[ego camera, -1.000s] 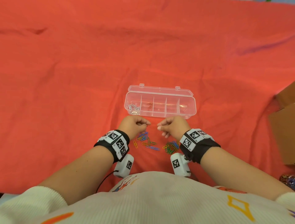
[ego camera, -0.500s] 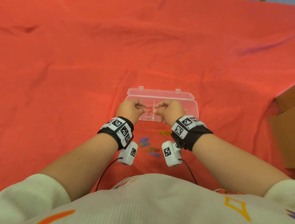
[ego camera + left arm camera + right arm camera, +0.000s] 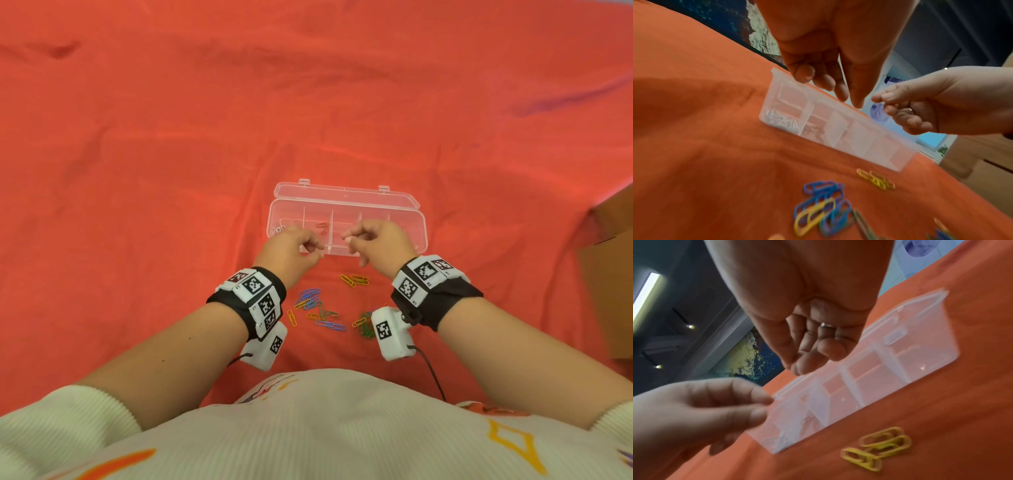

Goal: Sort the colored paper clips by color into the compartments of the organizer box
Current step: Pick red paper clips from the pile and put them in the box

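The clear organizer box lies open on the red cloth, with white clips in its leftmost compartment and red clips in the one beside it. My left hand hovers at the box's near wall with fingers relaxed and pointing down, holding nothing. My right hand hangs beside it with fingers curled into the palm, and no clip shows in it. Loose yellow clips, a blue pile and green clips lie on the cloth in front of the box.
A brown cardboard box stands at the right edge. The red cloth covers the whole surface, with folds to the left and beyond the organizer. Camera units and cables hang under both wrists, above the clips.
Both hands rose from the clip pile to the box with a red clip between them. Now they have drawn apart at the near wall and the clip is no longer in them.
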`<move>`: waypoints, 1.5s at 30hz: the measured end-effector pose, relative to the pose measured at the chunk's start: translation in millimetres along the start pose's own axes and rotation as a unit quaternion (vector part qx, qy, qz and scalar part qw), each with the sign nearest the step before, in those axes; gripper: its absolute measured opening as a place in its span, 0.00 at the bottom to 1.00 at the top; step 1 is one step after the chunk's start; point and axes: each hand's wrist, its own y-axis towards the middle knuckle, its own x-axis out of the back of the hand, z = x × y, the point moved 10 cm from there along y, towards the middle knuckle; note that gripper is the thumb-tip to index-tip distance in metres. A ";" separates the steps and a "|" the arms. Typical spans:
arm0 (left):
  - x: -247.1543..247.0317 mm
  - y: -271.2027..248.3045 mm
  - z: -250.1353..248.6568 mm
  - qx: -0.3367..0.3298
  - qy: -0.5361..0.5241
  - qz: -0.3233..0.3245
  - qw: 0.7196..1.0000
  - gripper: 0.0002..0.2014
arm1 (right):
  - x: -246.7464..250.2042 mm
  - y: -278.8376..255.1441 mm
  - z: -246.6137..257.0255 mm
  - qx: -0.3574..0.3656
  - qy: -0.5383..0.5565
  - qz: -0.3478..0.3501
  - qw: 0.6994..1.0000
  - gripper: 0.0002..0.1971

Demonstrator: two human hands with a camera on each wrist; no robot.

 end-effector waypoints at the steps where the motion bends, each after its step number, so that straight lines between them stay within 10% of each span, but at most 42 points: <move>1: -8.3 -6.0 -2.4 -0.015 0.012 0.025 1.000 0.05 | 0.9 -3.1 -7.2 -0.004 -0.002 0.013 1.000 0.04; 10: -87.3 -45.7 1.0 -0.045 0.109 0.227 0.967 0.08 | -17.7 -40.6 -94.9 -0.113 -0.211 0.208 0.948 0.15; 45: -79.2 -62.7 15.9 0.008 0.115 0.181 0.977 0.10 | 2.1 -44.4 -84.9 -0.034 -0.158 0.006 0.987 0.10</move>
